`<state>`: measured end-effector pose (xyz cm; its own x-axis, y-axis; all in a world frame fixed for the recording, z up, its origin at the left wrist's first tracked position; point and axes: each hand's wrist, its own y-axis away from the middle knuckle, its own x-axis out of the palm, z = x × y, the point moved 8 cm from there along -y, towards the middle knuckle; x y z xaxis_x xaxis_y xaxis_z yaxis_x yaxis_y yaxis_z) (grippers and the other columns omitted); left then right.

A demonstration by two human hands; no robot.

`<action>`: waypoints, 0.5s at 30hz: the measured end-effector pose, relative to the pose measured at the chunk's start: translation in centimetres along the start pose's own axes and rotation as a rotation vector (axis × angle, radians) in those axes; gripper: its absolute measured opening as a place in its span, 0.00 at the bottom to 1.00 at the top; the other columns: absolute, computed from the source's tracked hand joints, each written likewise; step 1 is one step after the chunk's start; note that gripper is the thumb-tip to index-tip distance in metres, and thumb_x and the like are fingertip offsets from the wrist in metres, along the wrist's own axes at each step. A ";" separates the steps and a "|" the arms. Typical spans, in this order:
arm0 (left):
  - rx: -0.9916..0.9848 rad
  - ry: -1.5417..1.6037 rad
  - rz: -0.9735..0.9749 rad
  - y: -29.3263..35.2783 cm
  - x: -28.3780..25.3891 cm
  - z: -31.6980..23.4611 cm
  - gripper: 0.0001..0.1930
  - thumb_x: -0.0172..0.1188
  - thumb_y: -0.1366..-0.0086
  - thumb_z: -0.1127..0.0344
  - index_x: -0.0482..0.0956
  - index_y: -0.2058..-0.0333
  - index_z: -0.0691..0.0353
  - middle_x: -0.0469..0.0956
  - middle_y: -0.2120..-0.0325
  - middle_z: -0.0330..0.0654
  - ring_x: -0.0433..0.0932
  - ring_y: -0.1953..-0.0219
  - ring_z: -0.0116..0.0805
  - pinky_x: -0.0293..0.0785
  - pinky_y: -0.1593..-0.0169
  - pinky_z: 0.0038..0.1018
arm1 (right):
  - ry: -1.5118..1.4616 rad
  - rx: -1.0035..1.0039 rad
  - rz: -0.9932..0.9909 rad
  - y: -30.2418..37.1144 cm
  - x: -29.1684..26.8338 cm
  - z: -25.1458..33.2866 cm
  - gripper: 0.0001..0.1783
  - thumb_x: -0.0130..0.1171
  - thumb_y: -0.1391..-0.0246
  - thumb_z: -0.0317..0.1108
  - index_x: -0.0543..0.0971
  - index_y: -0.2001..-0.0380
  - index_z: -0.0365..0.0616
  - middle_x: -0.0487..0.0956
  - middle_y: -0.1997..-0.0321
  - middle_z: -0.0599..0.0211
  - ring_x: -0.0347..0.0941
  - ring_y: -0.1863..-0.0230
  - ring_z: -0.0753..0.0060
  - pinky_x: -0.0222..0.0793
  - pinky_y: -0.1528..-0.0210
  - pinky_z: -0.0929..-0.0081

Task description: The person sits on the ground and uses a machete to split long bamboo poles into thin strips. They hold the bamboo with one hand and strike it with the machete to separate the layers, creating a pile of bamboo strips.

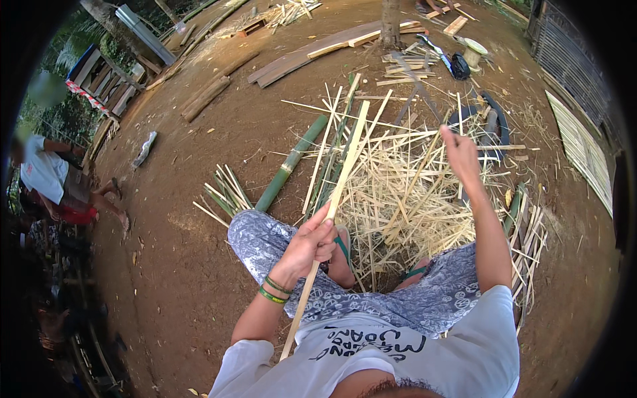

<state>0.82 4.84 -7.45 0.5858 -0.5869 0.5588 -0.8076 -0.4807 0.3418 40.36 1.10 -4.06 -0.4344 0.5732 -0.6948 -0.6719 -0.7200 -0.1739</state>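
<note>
My left hand (310, 247) is wrapped round a long pale bamboo strip (348, 162). The strip slants from beside my shirt up past my left knee, its far end raised over the ground. Out to the right, my right hand (462, 158) is closed, held above a heap of bamboo shavings (391, 189). From its fingers a thin dark blade (428, 99), seemingly a knife, reaches up and left. A thin pale length also runs down-left below that hand; whether it is a handle or a loose strip I cannot tell. The heap lies between my feet and beyond them.
A green bamboo pole (290, 164) and a bundle of split strips (229, 192) lie left of the heap. Planks (312, 54) lie near a tree trunk (390, 23). More strips (527, 255) are by my right knee. At far left, another person (63, 176) is near dark clutter.
</note>
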 end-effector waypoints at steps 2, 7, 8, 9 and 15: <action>0.005 0.006 0.024 -1.4 1.0 -0.2 0.23 0.42 0.23 0.65 0.57 0.31 0.46 0.57 0.78 0.28 0.51 0.83 0.15 0.48 0.81 0.14 | -0.078 -0.114 0.147 4.5 3.0 4.8 0.40 0.45 0.42 0.74 0.76 0.85 0.46 0.62 0.89 0.80 0.52 0.89 0.82 0.49 0.86 0.70; 0.019 0.047 0.031 -4.2 3.4 -0.7 0.20 0.44 0.23 0.65 0.62 0.35 0.47 0.57 0.78 0.28 0.51 0.83 0.16 0.47 0.82 0.15 | 0.094 -0.393 0.311 10.9 6.7 10.7 0.37 0.54 0.45 0.71 0.78 0.85 0.45 0.64 0.94 0.71 0.62 0.92 0.70 0.55 0.88 0.65; 0.028 0.051 0.049 -4.4 3.5 -0.7 0.14 0.44 0.23 0.64 0.68 0.42 0.51 0.56 0.78 0.28 0.51 0.83 0.15 0.46 0.82 0.15 | 0.127 -0.431 0.323 11.5 6.9 11.6 0.36 0.56 0.46 0.69 0.78 0.84 0.45 0.65 0.95 0.68 0.65 0.92 0.66 0.57 0.87 0.62; 0.033 0.022 0.045 -4.6 3.5 -0.6 0.12 0.44 0.23 0.64 0.68 0.44 0.52 0.56 0.79 0.27 0.51 0.83 0.15 0.46 0.82 0.15 | 0.141 -0.449 0.313 11.8 6.9 12.1 0.36 0.56 0.47 0.70 0.78 0.85 0.46 0.66 0.95 0.66 0.66 0.92 0.64 0.58 0.87 0.61; 0.063 -0.113 -0.003 -4.6 4.8 -1.0 0.09 0.44 0.23 0.64 0.71 0.49 0.55 0.54 0.81 0.26 0.50 0.83 0.15 0.45 0.82 0.16 | 0.145 -0.617 0.132 11.5 6.1 12.2 0.39 0.56 0.51 0.75 0.76 0.87 0.47 0.67 0.95 0.65 0.67 0.92 0.62 0.58 0.87 0.61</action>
<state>7.25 4.88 -5.65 0.5950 -0.6535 0.4679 -0.8020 -0.5207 0.2927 22.70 1.09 -1.81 -0.3751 0.4369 -0.8176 -0.1309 -0.8981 -0.4199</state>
